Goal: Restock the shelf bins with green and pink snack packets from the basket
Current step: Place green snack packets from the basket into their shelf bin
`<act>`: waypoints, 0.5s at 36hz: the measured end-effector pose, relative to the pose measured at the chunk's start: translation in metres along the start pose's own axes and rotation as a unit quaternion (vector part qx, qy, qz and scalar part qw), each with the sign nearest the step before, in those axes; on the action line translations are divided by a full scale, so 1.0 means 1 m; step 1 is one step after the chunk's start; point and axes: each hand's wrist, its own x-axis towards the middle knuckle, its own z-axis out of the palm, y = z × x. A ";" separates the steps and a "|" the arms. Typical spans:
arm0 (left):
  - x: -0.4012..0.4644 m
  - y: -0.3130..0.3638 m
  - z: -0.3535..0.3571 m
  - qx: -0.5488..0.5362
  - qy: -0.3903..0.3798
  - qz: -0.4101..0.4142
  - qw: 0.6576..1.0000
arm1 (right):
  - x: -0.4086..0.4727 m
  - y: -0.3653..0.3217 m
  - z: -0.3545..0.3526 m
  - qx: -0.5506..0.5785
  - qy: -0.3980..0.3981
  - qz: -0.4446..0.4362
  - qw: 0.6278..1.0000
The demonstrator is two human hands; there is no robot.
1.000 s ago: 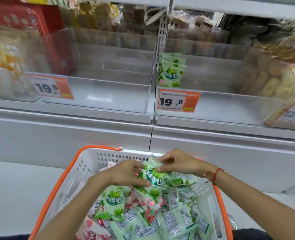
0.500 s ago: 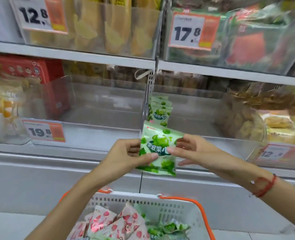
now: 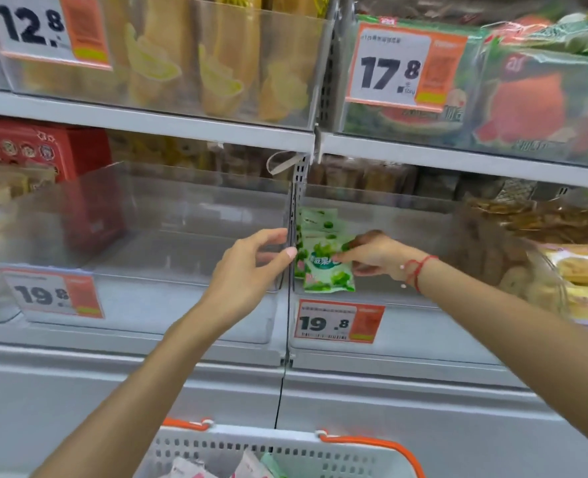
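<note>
My right hand (image 3: 375, 255) pinches a green snack packet (image 3: 325, 270) inside the right clear shelf bin (image 3: 423, 326), in front of a few green packets standing at the bin's left rear (image 3: 316, 220). My left hand (image 3: 251, 270) is open with fingers relaxed, just left of the divider between the bins, holding nothing. The left clear bin (image 3: 168, 305) holds no packets. The white basket with orange rim (image 3: 337, 453) sits at the bottom, with pink packets (image 3: 189, 469) peeking up.
Price tags reading 19.8 hang on both bins (image 3: 337, 322). Yellow snack bags (image 3: 216, 63) and watermelon packs (image 3: 520, 101) fill the shelf above. A red box (image 3: 44, 150) stands at left, brown snacks (image 3: 513, 250) at right.
Both hands lifted the green packet from the basket up to the shelf. The left hand let go of it, and the right hand carried it into the right bin.
</note>
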 end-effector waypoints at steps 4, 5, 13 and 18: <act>0.004 -0.007 -0.002 -0.018 -0.011 0.007 1.000 | 0.034 0.008 0.019 -0.026 0.014 -0.008 1.000; 0.005 -0.008 -0.002 -0.019 -0.012 0.011 1.000 | 0.039 0.009 0.018 -0.065 0.027 -0.024 0.997; 0.007 -0.013 -0.001 -0.015 -0.009 0.026 0.999 | 0.042 0.013 0.020 -0.316 0.098 -0.085 0.940; 0.007 -0.014 -0.001 -0.018 -0.007 0.027 0.999 | 0.044 0.010 0.024 -0.068 -0.009 0.021 0.997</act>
